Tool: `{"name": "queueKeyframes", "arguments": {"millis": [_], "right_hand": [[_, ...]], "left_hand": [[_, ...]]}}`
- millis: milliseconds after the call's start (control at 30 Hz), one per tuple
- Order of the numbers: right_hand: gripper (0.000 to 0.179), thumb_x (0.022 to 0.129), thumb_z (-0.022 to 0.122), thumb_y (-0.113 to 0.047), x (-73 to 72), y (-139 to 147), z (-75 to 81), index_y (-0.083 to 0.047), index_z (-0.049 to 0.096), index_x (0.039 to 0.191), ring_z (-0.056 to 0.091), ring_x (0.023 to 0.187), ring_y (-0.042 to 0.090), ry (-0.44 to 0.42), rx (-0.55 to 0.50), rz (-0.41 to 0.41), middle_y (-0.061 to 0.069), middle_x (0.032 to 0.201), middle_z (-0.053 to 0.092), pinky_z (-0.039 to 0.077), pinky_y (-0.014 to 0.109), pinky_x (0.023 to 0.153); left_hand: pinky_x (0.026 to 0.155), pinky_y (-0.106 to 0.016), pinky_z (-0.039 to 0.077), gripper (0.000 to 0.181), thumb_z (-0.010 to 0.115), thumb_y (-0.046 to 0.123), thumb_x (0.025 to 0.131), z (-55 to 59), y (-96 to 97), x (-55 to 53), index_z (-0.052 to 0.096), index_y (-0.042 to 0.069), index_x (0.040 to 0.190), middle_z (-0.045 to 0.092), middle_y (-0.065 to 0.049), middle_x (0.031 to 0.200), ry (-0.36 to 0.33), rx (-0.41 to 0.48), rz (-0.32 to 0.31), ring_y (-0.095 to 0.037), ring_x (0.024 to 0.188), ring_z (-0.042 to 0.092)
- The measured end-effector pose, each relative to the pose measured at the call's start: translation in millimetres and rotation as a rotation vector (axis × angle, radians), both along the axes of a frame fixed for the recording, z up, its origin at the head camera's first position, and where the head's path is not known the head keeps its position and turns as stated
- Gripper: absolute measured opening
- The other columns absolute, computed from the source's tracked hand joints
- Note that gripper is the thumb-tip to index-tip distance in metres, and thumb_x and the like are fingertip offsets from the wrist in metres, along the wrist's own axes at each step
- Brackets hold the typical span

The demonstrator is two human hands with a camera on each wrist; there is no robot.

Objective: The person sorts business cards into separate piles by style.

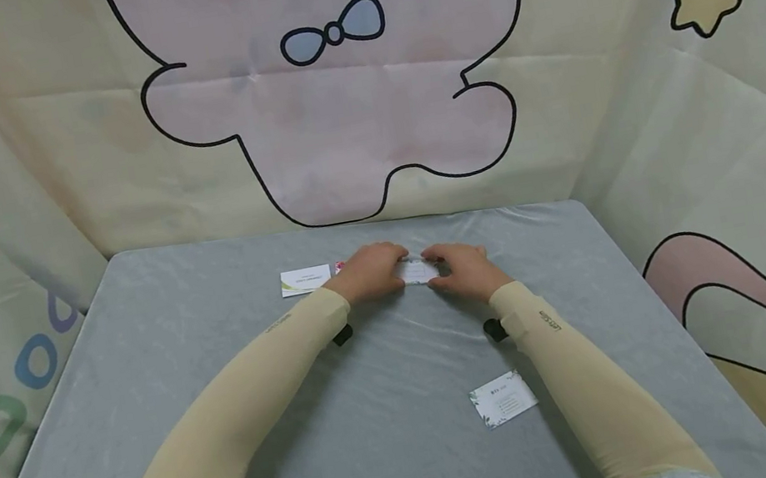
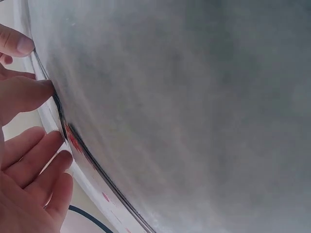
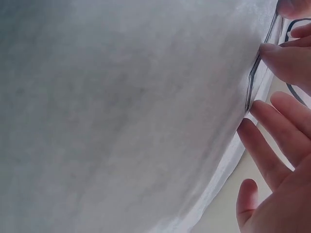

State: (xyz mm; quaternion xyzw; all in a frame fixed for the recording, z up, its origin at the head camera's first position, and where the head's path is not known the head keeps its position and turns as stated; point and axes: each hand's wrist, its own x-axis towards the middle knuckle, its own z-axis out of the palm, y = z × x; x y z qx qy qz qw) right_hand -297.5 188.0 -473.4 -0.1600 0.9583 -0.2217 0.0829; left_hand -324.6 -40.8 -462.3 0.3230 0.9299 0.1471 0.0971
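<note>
Near the back of the table, my left hand (image 1: 375, 271) and my right hand (image 1: 467, 269) hold a small white business card (image 1: 417, 270) from both sides. Each thumb is at its near edge, with the fingertips at its sides or far edge. From the left wrist, the left hand (image 2: 34, 165) appears with thumb and fingers around the card's thin dark edge. The right hand (image 3: 279, 160) does likewise in the right wrist view. A card with red marks (image 1: 339, 266) is mostly hidden behind the left hand. Left of that lies a white card with a yellow-green stripe (image 1: 305, 280).
Another white business card with leafy corners (image 1: 503, 398) lies tilted near the right forearm. Grey cloth covers the table (image 1: 357, 446). A printed curtain (image 1: 365, 132) hangs along the back and both sides.
</note>
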Motion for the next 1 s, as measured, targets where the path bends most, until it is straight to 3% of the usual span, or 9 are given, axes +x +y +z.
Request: {"name": "queueKeyframes", "arguments": {"millis": [167, 300, 500, 700, 867, 1000], "right_hand": [[0.054, 0.098, 0.080, -0.028, 10.3, 10, 1.0, -0.013, 0.064, 0.148, 0.063, 0.140, 0.034, 0.014, 0.005, 0.002, 0.011, 0.148, 0.069, 0.036, 0.063, 0.109], [0.054, 0.098, 0.079, -0.028, 26.1, 22, 2.9, -0.011, 0.065, 0.147, 0.065, 0.137, 0.035, 0.045, 0.011, 0.022, 0.013, 0.145, 0.071, 0.036, 0.069, 0.118], [0.050, 0.096, 0.082, -0.025, 68.3, 40, 2.7, -0.009, 0.069, 0.142, 0.070, 0.130, 0.033, 0.132, -0.012, 0.097, 0.011, 0.137, 0.075, 0.043, 0.064, 0.117], [0.046, 0.091, 0.086, -0.019, 137.6, 66, 9.2, -0.007, 0.074, 0.134, 0.073, 0.122, 0.031, 0.199, -0.028, 0.182, 0.006, 0.129, 0.079, 0.054, 0.053, 0.106], [0.052, 0.087, 0.091, -0.027, 190.9, 86, 18.4, -0.013, 0.074, 0.134, 0.072, 0.122, 0.026, 0.177, 0.010, 0.176, -0.001, 0.129, 0.078, 0.048, 0.055, 0.104], [0.062, 0.079, 0.097, -0.029, 214.8, 91, 18.8, -0.019, 0.073, 0.135, 0.070, 0.124, 0.024, 0.172, 0.007, 0.146, -0.004, 0.131, 0.076, 0.036, 0.047, 0.097]], "left_hand": [[0.119, -0.043, 0.049, 0.060, 0.079, 0.026, 0.098, -3.3, 5.0, 9.3, 0.061, 0.006, 0.151, 0.066, -0.011, 0.148, 0.032, 0.003, -0.005, -0.027, 0.139, 0.062], [0.117, -0.043, 0.050, 0.060, 0.079, 0.024, 0.096, -5.3, 12.5, 29.4, 0.060, 0.006, 0.151, 0.067, -0.011, 0.147, 0.054, 0.048, -0.030, -0.028, 0.138, 0.063], [0.113, -0.040, 0.053, 0.063, 0.080, 0.023, 0.095, 4.5, 28.7, 91.2, 0.059, 0.006, 0.151, 0.067, -0.010, 0.146, 0.025, 0.143, -0.090, -0.024, 0.134, 0.064], [0.102, -0.033, 0.058, 0.062, 0.079, 0.030, 0.093, 15.4, 45.6, 154.7, 0.062, 0.007, 0.148, 0.071, -0.005, 0.137, 0.022, 0.138, -0.106, -0.018, 0.121, 0.068], [0.079, -0.025, 0.055, 0.051, 0.085, 0.040, 0.090, 13.9, 57.5, 190.8, 0.070, 0.010, 0.129, 0.071, 0.004, 0.105, 0.038, 0.115, -0.127, -0.009, 0.092, 0.064], [0.072, -0.024, 0.051, 0.051, 0.088, 0.047, 0.086, 12.0, 65.7, 209.3, 0.071, 0.012, 0.119, 0.067, 0.006, 0.095, 0.110, 0.090, -0.133, -0.007, 0.081, 0.059]]}}
